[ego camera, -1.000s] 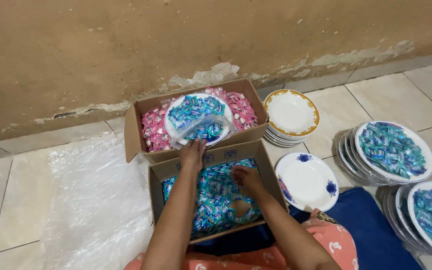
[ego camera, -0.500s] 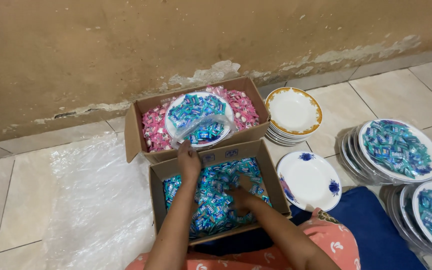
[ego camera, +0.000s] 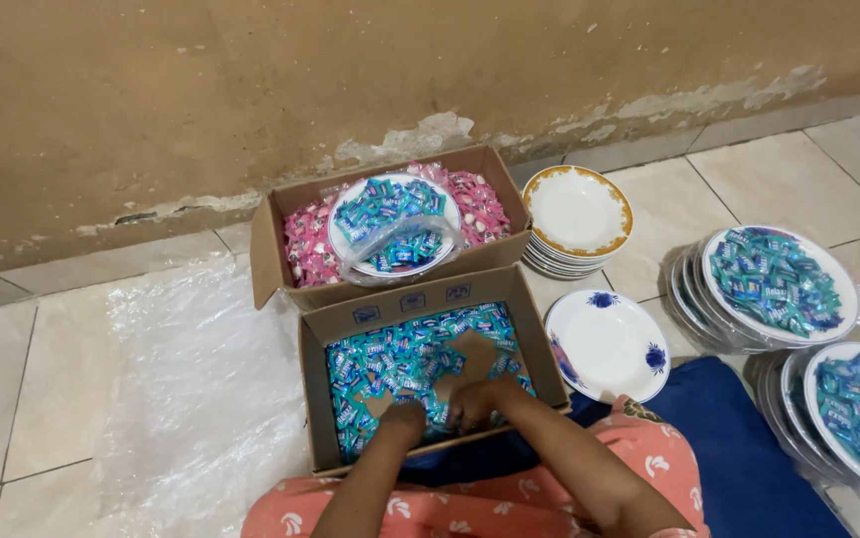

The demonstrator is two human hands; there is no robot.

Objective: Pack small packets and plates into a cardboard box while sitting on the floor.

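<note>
A single head-worn camera looked steeply down from above a near cardboard box (ego camera: 420, 384) on the floor, close enough that the box filled the lower centre. It faced a wall (ego camera: 350, 90) rising beyond the box. No second view shared the scene.

Open cardboard box (ego camera: 322, 344) on floor, heaped with small blue-wrapped candies (ego camera: 390, 364).

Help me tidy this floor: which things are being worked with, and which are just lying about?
In use:
left hand
right hand
blue sweets
near box

Lying about:
far box of pink sweets
wrapped plate
empty plates
flowered plate
filled plates
plastic sheet
</note>
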